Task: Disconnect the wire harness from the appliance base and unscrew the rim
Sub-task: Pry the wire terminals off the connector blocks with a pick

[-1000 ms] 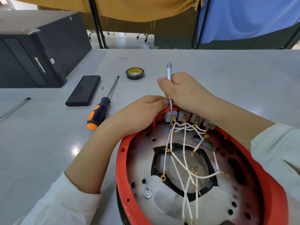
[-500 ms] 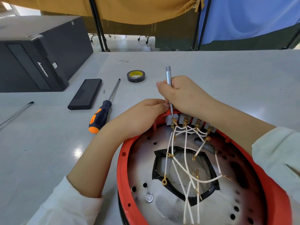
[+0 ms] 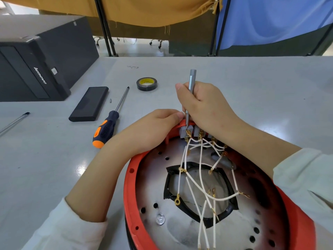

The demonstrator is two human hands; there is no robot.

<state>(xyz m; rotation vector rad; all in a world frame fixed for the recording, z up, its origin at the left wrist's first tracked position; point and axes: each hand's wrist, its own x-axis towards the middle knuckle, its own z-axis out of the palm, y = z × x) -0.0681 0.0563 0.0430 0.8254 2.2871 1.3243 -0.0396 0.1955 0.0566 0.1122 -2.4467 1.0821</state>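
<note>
On the grey tabletop (image 3: 252, 83), far left: black Lenovo PC case (image 3: 41, 56) lying flat. Yellow and blue cloths hang behind the tabletop's far edge.

Appliance base (image 3: 155, 193), nearest me, centre-right: metal plate w/ round holes and a black-edged cutout in the middle, ringed by the orange rim (image 3: 130, 192). The rim sits on the base.

My left hand (image 3: 153, 129), white sleeve pushed up, rests on the rim's far-left edge, fingers curled over it, fingertips just beside the terminal block (image 3: 184, 132). My right hand (image 3: 205, 105) is wrapped around a slim grey screwdriver (image 3: 192, 76), held approx. upright; top end sticks out above the fist, the tip is down at the leftmost terminal of the block. Exact tip seating: cannot tell, too small.

Wire harness (image 3: 200, 177): white leads w/ gold ring and spade lugs fan from the terminal block across the plate toward me. Several lug ends lie loose over the cutout; others are at the block.

Left of the base, well apart: black flat case (image 3: 90, 103), then an orange/black-handled screwdriver (image 3: 108, 129) beside it, shaft pointing away from me. Black tape roll (image 3: 146, 84) w/ yellow core, further back. Thin metal rod (image 3: 14, 120) at the left edge. A small silver disc (image 3: 160, 219) lies on the plate near the rim's near-left side.
</note>
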